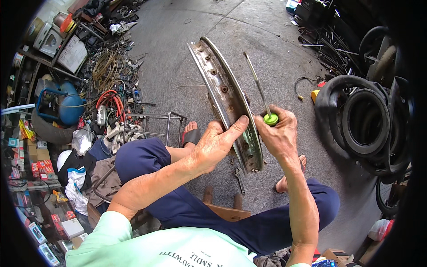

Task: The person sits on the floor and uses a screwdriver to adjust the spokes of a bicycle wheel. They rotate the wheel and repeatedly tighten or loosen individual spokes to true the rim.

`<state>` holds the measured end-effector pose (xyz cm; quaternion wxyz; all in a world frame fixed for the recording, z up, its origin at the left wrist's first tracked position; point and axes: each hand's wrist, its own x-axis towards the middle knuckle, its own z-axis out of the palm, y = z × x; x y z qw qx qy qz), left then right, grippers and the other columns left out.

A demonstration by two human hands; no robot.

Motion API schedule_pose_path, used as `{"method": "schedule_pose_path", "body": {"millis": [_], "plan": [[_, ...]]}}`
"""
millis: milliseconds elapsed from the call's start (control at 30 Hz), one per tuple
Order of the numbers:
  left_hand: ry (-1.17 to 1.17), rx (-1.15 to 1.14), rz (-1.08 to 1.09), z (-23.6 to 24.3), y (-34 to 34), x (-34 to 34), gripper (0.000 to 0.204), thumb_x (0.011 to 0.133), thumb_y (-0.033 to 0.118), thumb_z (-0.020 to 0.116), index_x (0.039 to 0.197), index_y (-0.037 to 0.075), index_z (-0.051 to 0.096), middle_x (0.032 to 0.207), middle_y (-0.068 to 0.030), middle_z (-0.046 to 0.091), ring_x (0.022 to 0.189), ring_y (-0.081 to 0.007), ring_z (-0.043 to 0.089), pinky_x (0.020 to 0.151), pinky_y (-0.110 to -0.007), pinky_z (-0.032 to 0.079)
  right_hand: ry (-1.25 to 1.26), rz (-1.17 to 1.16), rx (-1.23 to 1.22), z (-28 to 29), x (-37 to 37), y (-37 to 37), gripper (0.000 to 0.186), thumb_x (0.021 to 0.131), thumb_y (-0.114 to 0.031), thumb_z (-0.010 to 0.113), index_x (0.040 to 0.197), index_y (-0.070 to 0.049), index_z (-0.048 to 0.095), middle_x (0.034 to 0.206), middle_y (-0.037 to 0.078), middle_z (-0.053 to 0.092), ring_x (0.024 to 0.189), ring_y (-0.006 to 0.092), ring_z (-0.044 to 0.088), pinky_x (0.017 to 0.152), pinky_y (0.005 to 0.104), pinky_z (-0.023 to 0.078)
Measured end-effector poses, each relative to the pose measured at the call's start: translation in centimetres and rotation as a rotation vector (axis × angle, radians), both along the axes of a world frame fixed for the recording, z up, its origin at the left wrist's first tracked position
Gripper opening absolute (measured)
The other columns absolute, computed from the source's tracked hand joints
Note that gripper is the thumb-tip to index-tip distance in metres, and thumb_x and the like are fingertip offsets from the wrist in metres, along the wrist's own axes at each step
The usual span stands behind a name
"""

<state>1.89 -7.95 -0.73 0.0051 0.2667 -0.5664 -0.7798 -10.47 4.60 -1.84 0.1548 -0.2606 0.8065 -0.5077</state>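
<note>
A worn metal wheel rim (215, 71) stands upright and tilted in front of me, its row of holes turned up toward me. My left hand (218, 144) grips its lower part, thumb across the inner channel. My right hand (279, 131), just right of the rim, is closed round the green handle (271, 119) of a long screwdriver, whose metal shaft (255, 76) points up and away, beside the rim. Whether the right fingers touch the rim is unclear. An adjustable wrench (240, 183) lies below the rim, near a wooden piece (227, 212) between my legs.
Cables and hoses (111, 104) cover the left side, with a blue tank (71, 102), a metal rack (151, 119) and shelved packages (42, 169). Stacked black tires (338, 118) and dark rods (324, 44) line the right. Concrete floor (249, 26) runs between them.
</note>
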Motion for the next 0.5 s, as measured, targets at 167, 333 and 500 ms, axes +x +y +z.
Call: {"method": "schedule_pose_path", "body": {"millis": [167,333,500], "plan": [[0.054,-0.108,0.001,0.6,-0.4,0.2,0.048,0.099,0.044,0.061,0.119,0.001,0.067,0.097,-0.0043,0.068,0.086,-0.0079,0.058,0.074,-0.029,0.051,0.008,0.092,-0.082,-0.1,0.6,0.6,0.017,0.080,-0.014,0.073,0.077,0.001,0.065,0.055,0.005,0.053,0.052,0.0091,0.049,0.052,0.0309,0.044],[-0.072,-0.031,-0.010,1.6,-1.3,1.0,0.043,0.100,0.040,0.061,0.113,0.000,0.067,0.094,-0.0065,0.070,0.079,-0.0106,0.062,0.066,-0.029,0.050,-0.370,0.403,0.064,0.8,-1.1,1.9,0.020,0.076,-0.015,0.072,0.084,0.003,0.070,0.060,0.007,0.058,0.056,0.0113,0.054,0.052,0.0305,0.044],[-0.123,-0.048,0.069,0.2,-3.1,2.4,0.036,0.104,0.030,0.054,0.118,-0.002,0.062,0.104,-0.0109,0.071,0.089,-0.0166,0.071,0.074,-0.034,0.062,-0.476,0.322,0.225,1.6,-1.6,2.4,0.021,0.080,-0.020,0.077,0.087,0.000,0.072,0.068,0.003,0.067,0.055,0.0075,0.057,0.050,0.0249,0.047]]}}
